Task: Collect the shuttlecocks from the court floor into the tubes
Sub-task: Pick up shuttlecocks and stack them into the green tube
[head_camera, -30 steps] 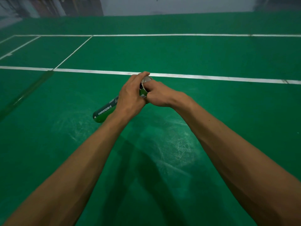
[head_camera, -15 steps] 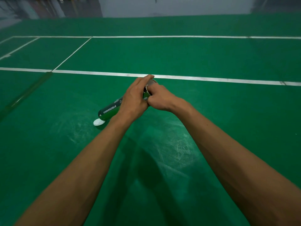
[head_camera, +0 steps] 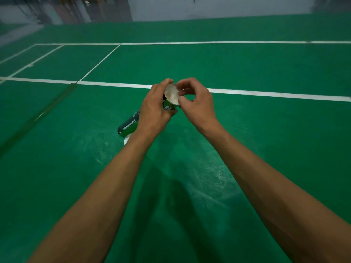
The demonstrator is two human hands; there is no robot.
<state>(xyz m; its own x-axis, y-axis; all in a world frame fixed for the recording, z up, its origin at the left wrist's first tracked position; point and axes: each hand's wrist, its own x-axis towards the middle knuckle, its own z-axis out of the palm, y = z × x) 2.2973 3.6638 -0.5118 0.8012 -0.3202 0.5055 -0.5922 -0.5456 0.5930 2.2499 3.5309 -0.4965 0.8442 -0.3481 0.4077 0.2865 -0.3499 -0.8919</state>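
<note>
gripping the green shuttlecock tube near its top with the left hand, tilted above the court floor. curling the right hand at its pale mouth; cannot tell whether pinching anything. risks spilling the contents if tipped further, or dropping it if that grip loosens.

tube: dark green, white lettering | court floor: green, white lines, pale scuffs | wall: grey

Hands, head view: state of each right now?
Left hand: holding the green tube.
Right hand: fingers curled at the tube's mouth; whether it grips anything cannot be told.
</note>
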